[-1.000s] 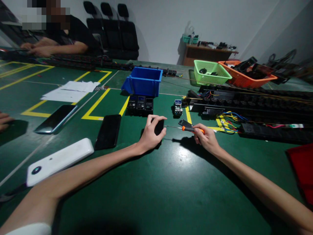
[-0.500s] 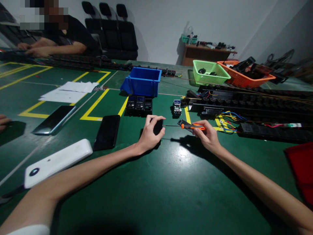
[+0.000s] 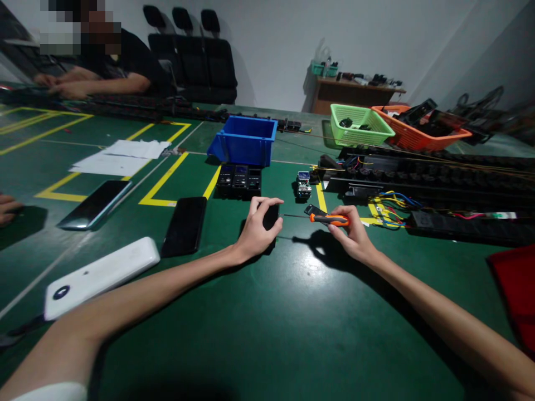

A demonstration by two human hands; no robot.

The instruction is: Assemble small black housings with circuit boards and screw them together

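My left hand (image 3: 259, 229) is wrapped round a small black box (image 3: 271, 218) on the green table. In my right hand (image 3: 353, 231) is a screwdriver (image 3: 330, 219) with an orange and black handle, lying level, its thin shaft pointing left with the tip at the box's right side. Just behind the handle lies a flat black piece (image 3: 315, 210). Several black modules (image 3: 239, 181) stand in a row behind my left hand. A small module with a bare circuit board (image 3: 304, 185) sits farther back, between my hands.
A blue bin (image 3: 246, 142) stands behind the modules. Phones (image 3: 184, 225) and a white power bank (image 3: 102, 275) lie at left. Black rails (image 3: 418, 178) with wires, a green basket (image 3: 361, 125) and an orange basket (image 3: 422, 133) are at right. A person sits at the far left.
The screwdriver handle has turned a little in my right hand, and those fingers have shifted along it. My left hand keeps its hold on the box.
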